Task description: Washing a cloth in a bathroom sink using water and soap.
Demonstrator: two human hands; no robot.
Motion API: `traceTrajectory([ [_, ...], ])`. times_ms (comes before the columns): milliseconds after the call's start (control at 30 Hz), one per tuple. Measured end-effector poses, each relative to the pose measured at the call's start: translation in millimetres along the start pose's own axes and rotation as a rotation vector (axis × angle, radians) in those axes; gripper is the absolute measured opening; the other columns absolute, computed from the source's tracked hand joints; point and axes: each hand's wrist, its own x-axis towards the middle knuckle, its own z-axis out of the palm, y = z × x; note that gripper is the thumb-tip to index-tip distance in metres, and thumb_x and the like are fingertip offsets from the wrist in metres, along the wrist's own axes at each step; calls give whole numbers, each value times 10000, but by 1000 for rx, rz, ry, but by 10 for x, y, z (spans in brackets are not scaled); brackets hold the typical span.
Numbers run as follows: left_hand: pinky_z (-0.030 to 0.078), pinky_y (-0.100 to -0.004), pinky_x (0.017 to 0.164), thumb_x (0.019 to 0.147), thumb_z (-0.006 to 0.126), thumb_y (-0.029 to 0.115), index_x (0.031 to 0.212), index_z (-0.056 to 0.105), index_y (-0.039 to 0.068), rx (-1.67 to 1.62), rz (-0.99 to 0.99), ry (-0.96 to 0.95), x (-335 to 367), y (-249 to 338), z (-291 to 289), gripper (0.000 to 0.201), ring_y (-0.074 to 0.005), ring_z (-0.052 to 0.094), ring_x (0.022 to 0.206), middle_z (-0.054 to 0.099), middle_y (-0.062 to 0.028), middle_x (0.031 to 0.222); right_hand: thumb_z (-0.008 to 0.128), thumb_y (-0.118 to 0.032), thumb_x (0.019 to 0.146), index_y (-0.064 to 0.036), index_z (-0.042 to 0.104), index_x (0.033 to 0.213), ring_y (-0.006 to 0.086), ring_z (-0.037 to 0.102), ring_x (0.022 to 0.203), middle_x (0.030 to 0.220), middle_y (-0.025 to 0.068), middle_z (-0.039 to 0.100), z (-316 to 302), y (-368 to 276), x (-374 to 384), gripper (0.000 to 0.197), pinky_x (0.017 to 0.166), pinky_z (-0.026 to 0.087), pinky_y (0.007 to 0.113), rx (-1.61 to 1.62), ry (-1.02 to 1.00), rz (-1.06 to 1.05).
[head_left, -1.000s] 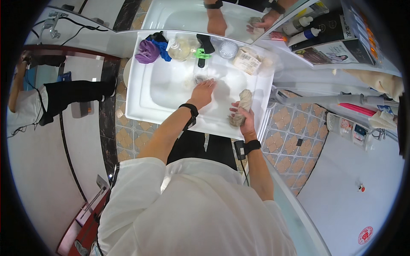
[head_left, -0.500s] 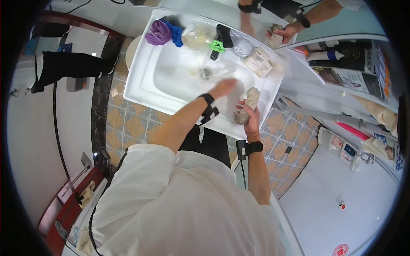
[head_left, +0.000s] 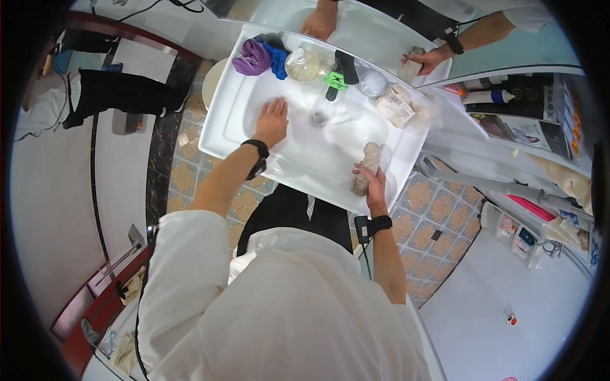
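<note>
My left hand [head_left: 272, 122] lies inside the left part of the white sink [head_left: 305, 155], fingers stretched out toward the back and holding nothing. Over the right front rim, my right hand [head_left: 376, 188] is wrapped round a twisted beige cloth [head_left: 370, 157], whose ends stick out above and below the fingers. Some wet greyish patches show on its lower end. The drain [head_left: 318, 117] is visible between the hands, below the dark faucet [head_left: 345, 66] with a green piece [head_left: 335, 80] on it.
Along the sink's back edge are a purple cloth [head_left: 252, 58], a blue cloth [head_left: 276, 61], a clear soap pump bottle [head_left: 301, 66], a ribbed clear round container [head_left: 372, 82] and a white package [head_left: 395, 105]. A mirror [head_left: 381, 38] rises behind; a shelf with tubes and boxes stands right.
My left hand has moved left across the basin, from near the cloth to the left side. My right hand keeps its hold on the cloth. The view has shifted slightly.
</note>
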Motion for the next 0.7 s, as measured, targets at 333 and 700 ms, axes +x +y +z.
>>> traceTrajectory([
  [333,426,-349,810,740,519,157,1094,470,-1,-689,-273,11,283,506,207,390,-273,527,928,531,-192,1037,557,-129,776,30,482,1023,211,574,765,933,128,583,34,-30,9,304,666,443,294,-72,-45,39],
  [700,466,-304,682,743,446,-13,1111,447,-23,-1447,-510,119,560,144,367,368,-196,551,853,546,-121,1021,594,-121,752,39,490,991,205,592,710,884,127,592,52,-20,40,306,638,454,295,-57,-53,47],
])
